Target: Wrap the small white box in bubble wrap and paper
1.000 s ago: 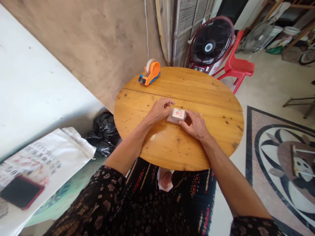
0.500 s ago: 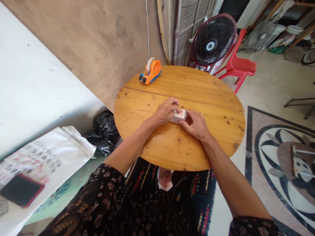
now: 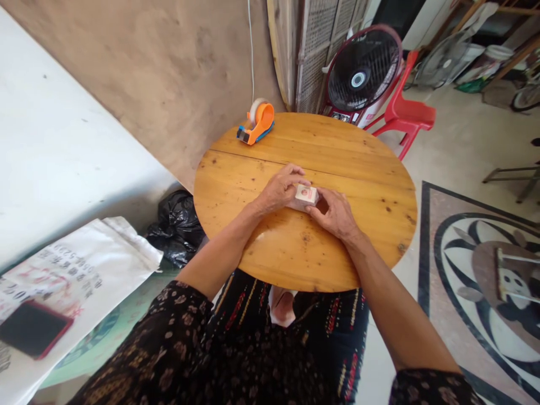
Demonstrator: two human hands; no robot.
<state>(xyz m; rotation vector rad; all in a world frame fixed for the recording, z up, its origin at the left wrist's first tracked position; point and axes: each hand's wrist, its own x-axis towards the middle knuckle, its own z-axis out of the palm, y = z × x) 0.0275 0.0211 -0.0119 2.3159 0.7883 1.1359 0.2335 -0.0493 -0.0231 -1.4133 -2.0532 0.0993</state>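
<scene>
A small white box (image 3: 307, 194) with red print on its top sits on the round wooden table (image 3: 306, 253), between my two hands. My left hand (image 3: 286, 187) is at the left end of the box, fingers curved along its far side and the thumb mostly hidden. At the other end, my right hand (image 3: 335, 211) grips the box between thumb and forefinger, its other fingers bent. Near the table's far left edge stands an orange tape dispenser (image 3: 262, 121) with a roll of clear tape.
Behind the table are a dark red fan (image 3: 358, 79) and a red plastic chair (image 3: 407, 115). Black plastic bags (image 3: 179, 225) lie to the left, beside a white printed sack (image 3: 113, 253) with a phone (image 3: 36, 329) on it. A patterned floor inlay (image 3: 485, 259) lies at right.
My left forefinger has moved off the top of the box toward its far side, showing more of the red print. My right hand keeps its grip.
</scene>
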